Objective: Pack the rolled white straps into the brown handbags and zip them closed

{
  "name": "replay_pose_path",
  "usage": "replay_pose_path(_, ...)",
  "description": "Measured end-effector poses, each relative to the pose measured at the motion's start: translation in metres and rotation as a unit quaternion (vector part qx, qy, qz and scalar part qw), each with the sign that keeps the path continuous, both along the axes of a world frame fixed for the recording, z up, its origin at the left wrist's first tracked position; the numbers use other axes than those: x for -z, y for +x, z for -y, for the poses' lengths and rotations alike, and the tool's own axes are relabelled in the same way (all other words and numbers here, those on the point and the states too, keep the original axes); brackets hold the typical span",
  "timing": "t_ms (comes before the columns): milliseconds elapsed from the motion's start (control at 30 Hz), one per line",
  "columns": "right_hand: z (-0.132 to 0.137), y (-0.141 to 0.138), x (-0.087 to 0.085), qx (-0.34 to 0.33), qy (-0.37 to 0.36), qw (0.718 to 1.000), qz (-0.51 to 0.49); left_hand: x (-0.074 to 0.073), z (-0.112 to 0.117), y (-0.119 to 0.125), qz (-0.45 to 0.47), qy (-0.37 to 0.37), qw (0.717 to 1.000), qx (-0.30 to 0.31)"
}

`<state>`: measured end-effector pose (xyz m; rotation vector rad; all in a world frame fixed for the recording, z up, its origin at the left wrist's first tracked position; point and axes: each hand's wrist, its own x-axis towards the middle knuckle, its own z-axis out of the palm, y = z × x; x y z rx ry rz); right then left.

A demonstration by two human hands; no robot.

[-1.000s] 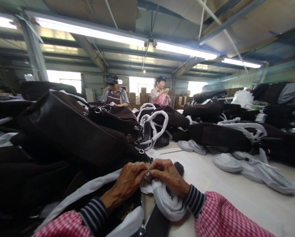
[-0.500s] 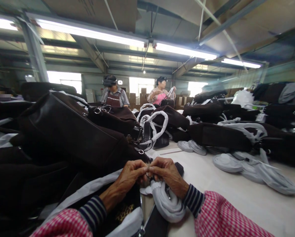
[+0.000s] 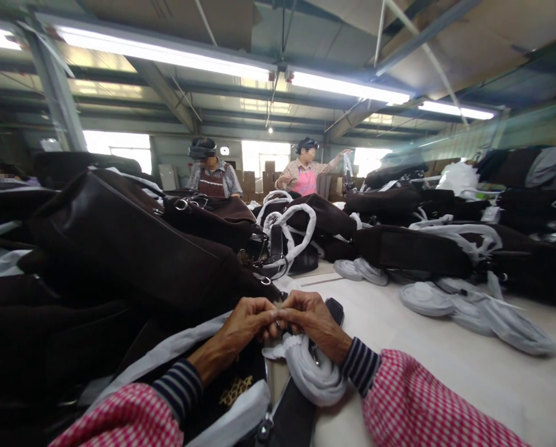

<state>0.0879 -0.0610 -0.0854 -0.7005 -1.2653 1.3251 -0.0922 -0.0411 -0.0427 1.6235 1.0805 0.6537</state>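
My left hand [image 3: 250, 323] and my right hand [image 3: 313, 320] meet fingertip to fingertip in the middle, both pinched closed. What lies between the fingertips is too small and too hidden to name. Just below them is a coiled strap wrapped in white paper [image 3: 318, 379], resting beside a black strap with a metal clasp [image 3: 290, 413]. Under my left forearm lies a dark bag with a gold pattern [image 3: 236, 391], its handle [image 3: 170, 347] also covered in white wrapping. A large dark brown bag [image 3: 133, 236] leans behind my left hand.
More dark bags [image 3: 412, 251] with white-wrapped handles are piled across the white table [image 3: 375, 323]. Several round coils in grey-white wrapping [image 3: 429, 299] lie to the right. Two co-workers stand beyond the pile, one in a brown apron [image 3: 213, 184], one in a pink apron [image 3: 306, 182].
My hands stay pinched together in nearly the same place. The co-worker in pink has stretched one arm out to the right, holding up something pale. My view has shifted slightly.
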Motion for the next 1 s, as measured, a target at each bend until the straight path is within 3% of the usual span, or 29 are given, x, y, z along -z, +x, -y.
replay_pose_path(233,0.009,0.018,-0.013,0.086,0.029,0.991,0.101,0.006,-0.002,-0.004,-0.006,0.066,0.998,-0.019)
replay_pose_path(367,0.041,0.046,-0.013,0.154,0.107,0.939,0.288,0.008,-0.003,-0.007,-0.027,0.102,0.994,-0.032)
replay_pose_path(467,0.077,0.056,-0.008,0.141,0.149,0.905,0.374,0.008,-0.002,-0.01,-0.068,0.136,0.988,-0.016)
replay_pose_path(600,0.104,0.044,0.001,0.148,0.162,0.862,0.457,0.0,0.002,-0.011,-0.147,0.197,0.969,0.012)
replay_pose_path(700,0.108,0.035,0.005,0.184,0.159,0.843,0.48,-0.018,0.012,-0.01,-0.189,0.225,0.956,0.023)
replay_pose_path(767,0.108,0.034,0.007,0.189,0.171,0.835,0.488,-0.032,0.024,-0.011,-0.221,0.236,0.945,0.045)
replay_pose_path(867,0.11,0.036,0.01,0.198,0.18,0.829,0.491,-0.046,0.048,-0.017,-0.292,0.264,0.909,0.139)
replay_pose_path(933,0.111,0.037,0.011,0.207,0.167,0.83,0.49,-0.049,0.063,-0.024,-0.334,0.27,0.882,0.195)
replay_pose_path(1000,0.112,0.035,0.009,0.206,0.156,0.833,0.49,-0.047,0.074,-0.031,-0.336,0.268,0.876,0.218)
